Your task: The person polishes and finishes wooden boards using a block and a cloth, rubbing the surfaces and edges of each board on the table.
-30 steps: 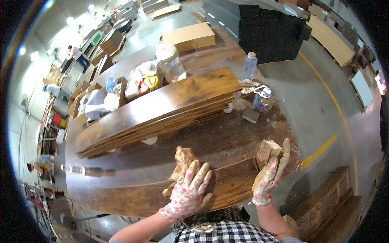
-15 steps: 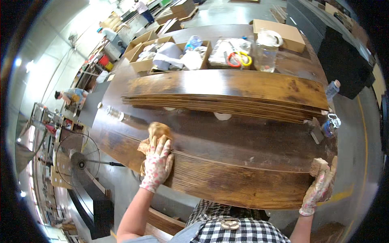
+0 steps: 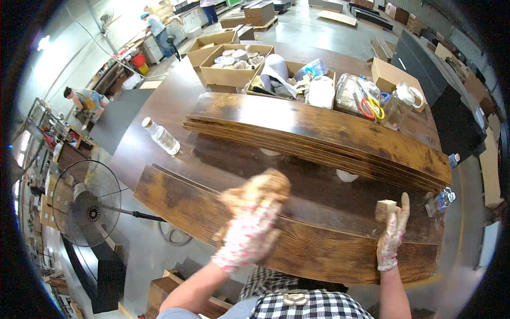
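Observation:
A long dark-brown wood-grain board (image 3: 329,250) lies along the table's near side. My left hand (image 3: 247,236), in a white glove with pink dots, holds a crumpled tan cloth (image 3: 260,190) on the middle of the board. Motion blurs that hand and the cloth. Toward the board's right end is my right hand (image 3: 390,244), in a matching, stained glove. A small tan block (image 3: 385,209) is held at its thumb, with the fingers pointing up. Behind the board, several similar boards are stacked (image 3: 319,119).
A small capped bottle (image 3: 162,137) stands at left. Behind the stack are open cartons (image 3: 231,77), red-and-yellow scissors (image 3: 371,108) and a clear jug (image 3: 396,109). Another bottle (image 3: 443,199) is at the right edge. A fan (image 3: 87,204) stands left of the table; people work farther off.
My left hand and the cloth have moved right along the board. My right hand, with the block, has shifted left from the board's end. The view has also turned.

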A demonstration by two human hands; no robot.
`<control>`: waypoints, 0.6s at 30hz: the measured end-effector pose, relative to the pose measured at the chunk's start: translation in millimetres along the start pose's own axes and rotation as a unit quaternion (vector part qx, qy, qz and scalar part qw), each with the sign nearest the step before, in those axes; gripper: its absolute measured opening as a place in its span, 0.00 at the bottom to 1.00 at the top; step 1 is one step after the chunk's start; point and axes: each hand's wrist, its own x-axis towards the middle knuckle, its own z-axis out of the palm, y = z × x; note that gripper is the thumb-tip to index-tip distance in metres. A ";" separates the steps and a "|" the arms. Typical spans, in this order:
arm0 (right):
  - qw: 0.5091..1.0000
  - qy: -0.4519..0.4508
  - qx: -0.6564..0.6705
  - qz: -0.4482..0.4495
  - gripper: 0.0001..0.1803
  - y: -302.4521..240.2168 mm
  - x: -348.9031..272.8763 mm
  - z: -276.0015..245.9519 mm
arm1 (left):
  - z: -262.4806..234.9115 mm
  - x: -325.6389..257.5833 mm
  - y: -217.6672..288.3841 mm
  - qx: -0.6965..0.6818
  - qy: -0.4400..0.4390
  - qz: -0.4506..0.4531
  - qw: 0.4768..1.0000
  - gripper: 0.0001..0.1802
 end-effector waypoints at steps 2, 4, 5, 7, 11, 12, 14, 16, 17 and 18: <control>1.000 0.004 0.003 0.031 0.36 8.4 -0.6 -12.1 | -27.6 -17.7 -53.7 0.035 0.034 -0.057 0.997 0.35; 0.998 0.055 -0.014 0.013 0.33 3.6 0.6 -9.0 | -36.3 -25.2 -110.6 0.048 0.047 -0.123 0.990 0.32; 0.997 0.069 -0.035 0.014 0.32 0.8 1.0 -4.7 | -46.9 -34.8 -137.9 0.101 0.060 -0.140 0.983 0.31; 0.992 0.085 -0.091 0.004 0.31 12.9 3.0 -16.6 | -51.1 -45.2 -194.8 0.142 0.087 -0.173 0.971 0.29; 0.990 0.110 -0.086 0.034 0.30 14.9 3.5 -18.2 | -70.6 -67.4 -278.2 0.142 0.174 -0.260 0.939 0.23; 0.990 0.113 -0.082 0.033 0.31 20.0 4.8 -25.5 | -72.4 -74.0 -302.6 0.129 0.216 -0.270 0.929 0.22; 0.979 0.102 -0.177 0.012 0.31 18.5 6.2 -27.4 | -88.6 -93.0 -344.8 -0.159 0.209 -0.423 0.867 0.18; 0.983 0.118 -0.140 0.007 0.30 21.6 6.9 -22.0 | -93.4 -119.6 -358.6 -0.054 0.219 -0.431 0.874 0.16; 0.981 0.120 -0.154 -0.001 0.31 24.4 7.6 -20.3 | -99.1 -112.2 -341.3 -0.143 0.339 -0.452 0.813 0.16; 0.979 0.117 -0.168 -0.005 0.31 21.4 6.4 -19.4 | -103.8 -116.9 -328.1 -0.227 0.447 -0.465 0.730 0.16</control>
